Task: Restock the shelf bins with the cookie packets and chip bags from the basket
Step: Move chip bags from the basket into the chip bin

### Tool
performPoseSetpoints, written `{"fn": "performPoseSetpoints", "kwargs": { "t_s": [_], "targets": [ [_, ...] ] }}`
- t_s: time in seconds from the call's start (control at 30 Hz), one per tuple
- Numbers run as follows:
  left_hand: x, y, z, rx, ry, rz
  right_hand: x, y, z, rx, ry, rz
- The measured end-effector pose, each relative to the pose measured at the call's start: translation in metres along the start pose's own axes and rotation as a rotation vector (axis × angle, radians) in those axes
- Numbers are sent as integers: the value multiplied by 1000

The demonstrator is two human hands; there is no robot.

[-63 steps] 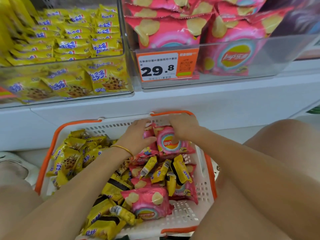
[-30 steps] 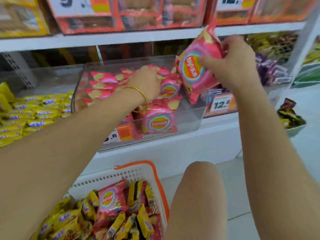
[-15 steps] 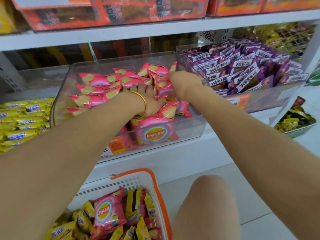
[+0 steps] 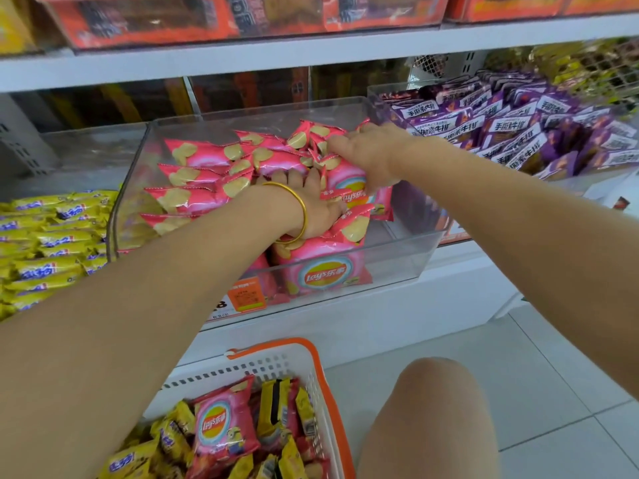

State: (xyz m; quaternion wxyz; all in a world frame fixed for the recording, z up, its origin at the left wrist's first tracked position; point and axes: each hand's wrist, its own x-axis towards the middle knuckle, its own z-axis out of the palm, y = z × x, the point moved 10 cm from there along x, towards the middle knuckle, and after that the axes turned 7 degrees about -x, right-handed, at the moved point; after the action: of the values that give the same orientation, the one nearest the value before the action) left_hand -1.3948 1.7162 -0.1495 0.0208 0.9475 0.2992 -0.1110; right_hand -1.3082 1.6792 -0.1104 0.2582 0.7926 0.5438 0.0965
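Observation:
A clear shelf bin (image 4: pixel 397 267) holds several pink chip bags (image 4: pixel 197 155). Both hands are inside it. My left hand (image 4: pixel 313 202), with a gold bangle at the wrist, has its fingers pushed in between the bags. My right hand (image 4: pixel 368 157) lies flat on top of the pile, fingers stretched left over a pink bag (image 4: pixel 345 183). Neither hand grips a bag. Below, the white basket with orange rim (image 4: pixel 325 392) holds a pink chip bag (image 4: pixel 221 420) and yellow cookie packets (image 4: pixel 276 406).
Yellow cookie packets (image 4: pixel 52 236) fill the bin on the left, and purple packets (image 4: pixel 511 129) the bin on the right. Orange boxes (image 4: pixel 207 15) line the shelf above. My bare knee (image 4: pixel 432 409) is beside the basket, over the tiled floor.
Both hands lifted pink chip bags from the basket up into the clear bin. The right hand's bag now lies in the pile, and its fingers have straightened over it.

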Motion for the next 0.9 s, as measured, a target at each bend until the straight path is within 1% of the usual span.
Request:
{"fn": "performPoseSetpoints", "kwargs": {
  "t_s": [0.1,0.23,0.3,0.4,0.47,0.5,0.53,0.6,0.67,0.73,0.8,0.83,0.87,0.9],
  "targets": [
    [1,1,1,21,18,8,4,-3,0,-15,50,-25],
    [1,2,1,19,33,13,1,-10,2,-294,172,45],
    [2,2,0,16,41,14,2,-12,4,-304,186,94],
    [1,4,-2,-8,53,23,-2,-10,10,-142,136,123],
    [-7,6,-14,-62,105,59,-12,-1,7,36,114,133],
    [-14,8,-24,-94,156,95,-19,5,2,143,131,146],
    [-23,10,-34,-126,220,145,-28,11,-7,238,179,168],
    [-50,12,-55,-187,394,278,-55,21,-36,360,360,242],
    [-92,10,-68,-267,582,441,-95,13,-63,458,514,278],
    [-141,-1,-65,-355,716,563,-133,-21,-84,586,610,204],
    [-186,-19,-40,-417,752,586,-159,-75,-93,719,645,24],
    [-203,-30,-21,-441,730,573,-162,-107,-87,761,594,-71],
    [-215,-42,4,-453,683,539,-157,-142,-74,769,500,-155],
    [-221,-56,33,-451,621,486,-149,-179,-56,724,369,-227]
  ]
}}
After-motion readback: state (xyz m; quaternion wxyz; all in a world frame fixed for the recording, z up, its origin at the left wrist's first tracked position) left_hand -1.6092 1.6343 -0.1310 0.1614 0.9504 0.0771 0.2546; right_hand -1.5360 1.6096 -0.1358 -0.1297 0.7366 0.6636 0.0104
